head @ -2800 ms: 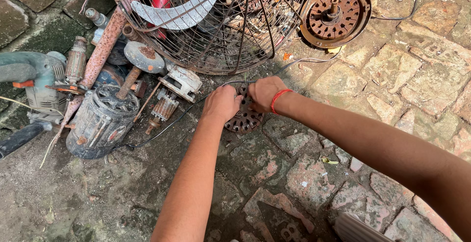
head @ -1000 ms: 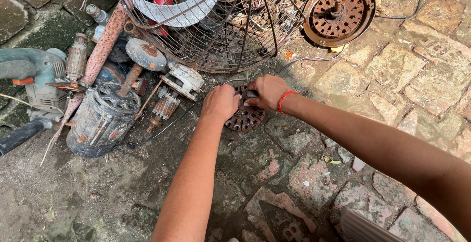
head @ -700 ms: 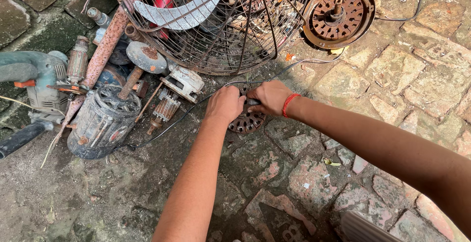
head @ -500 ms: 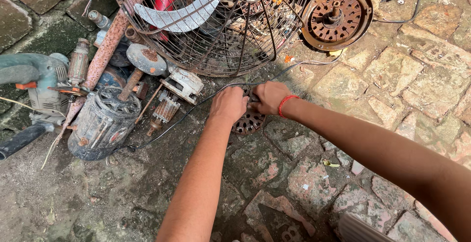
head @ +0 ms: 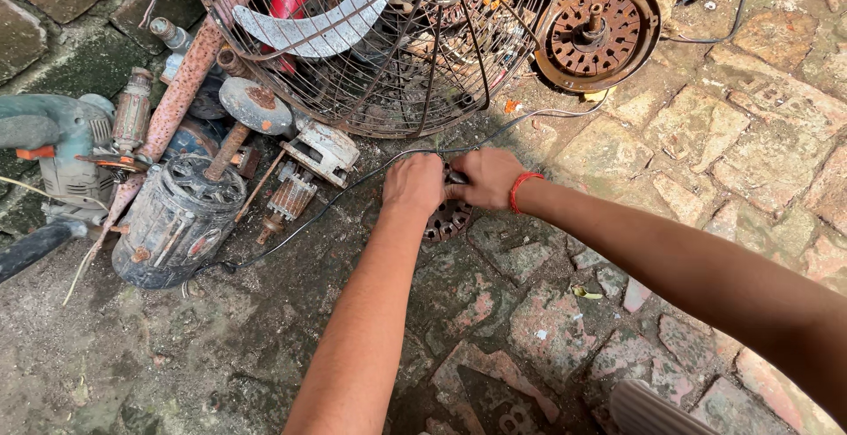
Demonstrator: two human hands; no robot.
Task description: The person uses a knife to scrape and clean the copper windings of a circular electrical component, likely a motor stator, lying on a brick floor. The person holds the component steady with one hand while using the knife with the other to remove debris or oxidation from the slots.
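My left hand [head: 413, 184] and my right hand [head: 484, 177] meet over a rusty round motor part [head: 448, 221] that lies on the stone paving. Both hands curl around its upper edge, and their fingers hide most of it. A red band circles my right wrist. A thin dark wire [head: 348, 190] runs from under my hands to the left, toward a grey cylindrical electric motor [head: 176, 219].
A rusty wire fan guard [head: 388, 42] with a pale blade inside stands just behind my hands. A round rusted motor housing [head: 596, 36] lies at the back right. Old rotors, a rusty pipe [head: 181, 82] and a green power tool [head: 53, 139] crowd the left.
Both hands stay on the round part. They have shifted slightly on it, and the view has drifted a little.
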